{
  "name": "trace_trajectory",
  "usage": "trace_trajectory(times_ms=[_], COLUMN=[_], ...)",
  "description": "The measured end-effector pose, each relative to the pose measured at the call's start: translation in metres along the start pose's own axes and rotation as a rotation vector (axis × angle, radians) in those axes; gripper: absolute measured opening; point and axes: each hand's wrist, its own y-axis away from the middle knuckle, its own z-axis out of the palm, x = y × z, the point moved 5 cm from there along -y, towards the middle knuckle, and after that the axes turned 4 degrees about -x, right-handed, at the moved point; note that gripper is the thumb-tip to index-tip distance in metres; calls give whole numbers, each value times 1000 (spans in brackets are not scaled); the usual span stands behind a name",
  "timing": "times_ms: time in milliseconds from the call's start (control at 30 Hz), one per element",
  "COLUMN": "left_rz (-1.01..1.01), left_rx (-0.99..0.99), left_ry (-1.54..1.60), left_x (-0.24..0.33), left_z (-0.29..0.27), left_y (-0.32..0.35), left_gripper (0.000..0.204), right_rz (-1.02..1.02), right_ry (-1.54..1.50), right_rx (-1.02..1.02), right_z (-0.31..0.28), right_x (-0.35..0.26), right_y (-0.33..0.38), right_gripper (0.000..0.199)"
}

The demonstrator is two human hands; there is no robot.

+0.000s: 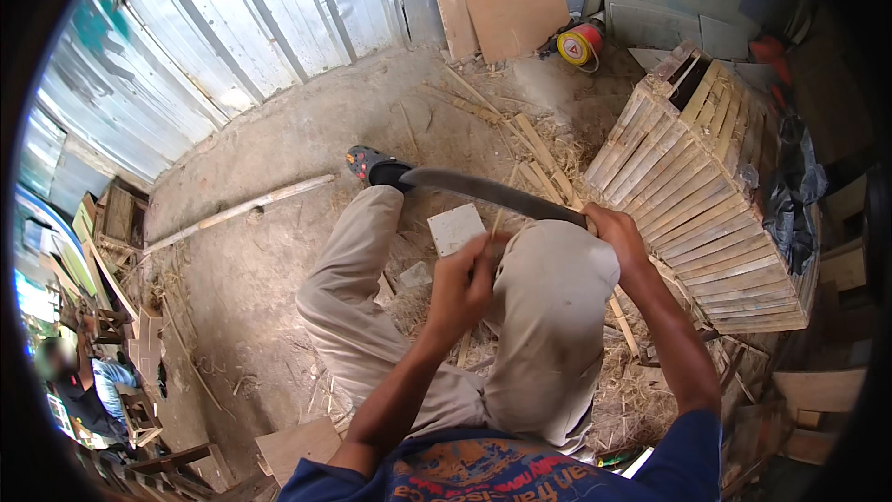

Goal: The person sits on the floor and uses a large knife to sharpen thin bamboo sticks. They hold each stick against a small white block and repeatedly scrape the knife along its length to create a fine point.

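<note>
Rising at the upper left, a corrugated metal wall (269,9) is met by a dusty floor (242,270), on which wood shavings (641,409) and split strips (539,144) are strewn. A long pole (246,210) is laid across the floor on the left, and plywood sheets (518,21) are propped at the back. On the right, a large slatted wooden frame (692,195) is partly draped with dark plastic (794,214). Another person (88,390) is seen at the far left. A red and yellow container (581,45) is marked with a triangular symbol; lettering is printed on the dark blue shirt (483,469). A machete (492,192) is gripped at its handle by the right hand (613,237), its blade held across in front of the raised right knee (557,265), pointing left toward a shoe (381,169). The left hand (465,277) is curled near the blade, beside that knee; a thin strip (498,220) shows at its fingertips, but whether it is pinched cannot be told.
</note>
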Motion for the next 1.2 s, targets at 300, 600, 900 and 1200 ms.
trace_trajectory(times_ms=[300, 600, 900, 1200], left_rz=[-229, -140, -112, -191], left_rx=[-6, -26, -5, -44], left_ry=[135, 14, 18, 14], left_x=[-18, -6, -10, -4], left_z=[-4, -5, 4, -3], left_y=[2, -18, -8, 39], left_gripper=[23, 18, 18, 20], right_rz=[18, -265, 70, 145], right_ry=[-151, -46, -198, -122], right_rx=[23, 160, -32, 84], right_z=[15, 3, 6, 13], right_x=[10, -12, 12, 15], right_y=[3, -6, -2, 13], right_gripper=[21, 23, 21, 23])
